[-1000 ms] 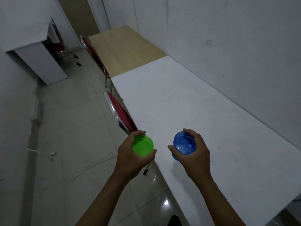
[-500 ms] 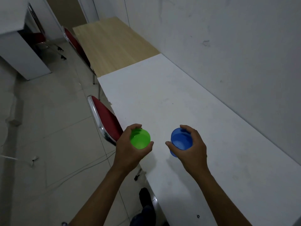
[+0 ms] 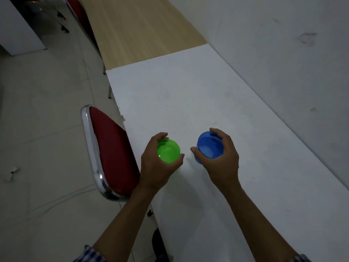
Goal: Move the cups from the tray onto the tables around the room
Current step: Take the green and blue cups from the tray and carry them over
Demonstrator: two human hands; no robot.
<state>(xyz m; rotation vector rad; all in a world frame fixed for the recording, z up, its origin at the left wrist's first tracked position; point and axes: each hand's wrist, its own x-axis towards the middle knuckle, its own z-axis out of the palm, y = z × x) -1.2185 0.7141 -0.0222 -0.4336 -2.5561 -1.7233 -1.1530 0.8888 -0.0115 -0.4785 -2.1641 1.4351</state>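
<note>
Since the earlier frames the view has advanced along the wall: the white table (image 3: 217, 114) now fills more of the picture, both hands sit over its near-left part, and the red chair (image 3: 109, 148) has slid to just left of the left forearm.

Head view: the left hand (image 3: 156, 165) is wrapped around a green cup (image 3: 168, 151), thumb on its near-right side and fingers curled over the far rim. The cup's mouth faces up, and it is held above the table's left edge; whether its base touches the top cannot be told. The right hand (image 3: 219, 159) is clamped on a blue cup (image 3: 209, 145), thumb on the near-left wall and fingers over the far-right rim, mouth up and slightly tilted, over the table farther in from the edge. The two cups are near each other but apart.

The white tabletop is matte, with faint smudges, and runs along a pale wall (image 3: 283, 44) on the right that carries a few scuff marks. Butted against its far end is a wooden table (image 3: 139, 29) with a light grain. The red chair has a chrome frame and is tucked at the white table's left edge. A floor (image 3: 43, 110) of pale glossy tiles spreads to the left, with a thin cable across it. A white cabinet (image 3: 17, 33) stands at the far left.
</note>
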